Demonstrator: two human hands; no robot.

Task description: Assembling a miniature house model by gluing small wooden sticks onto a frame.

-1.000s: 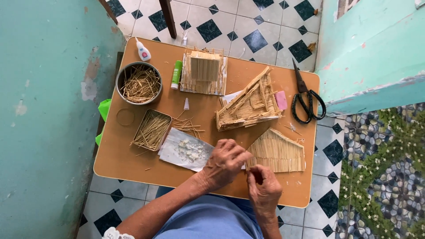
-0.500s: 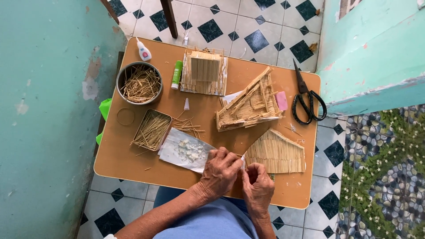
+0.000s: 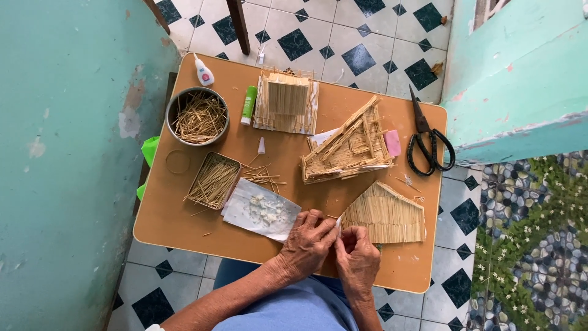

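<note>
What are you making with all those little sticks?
A person sits at a small wooden table, both hands close together at its near edge. The left hand and right hand pinch something small and pale between the fingertips; it is too small to tell what. Beside them lies a flat stick panel and a sheet with white glue dabs. Farther back are a stick-built roof piece, a round tin of sticks, and black scissors.
</note>
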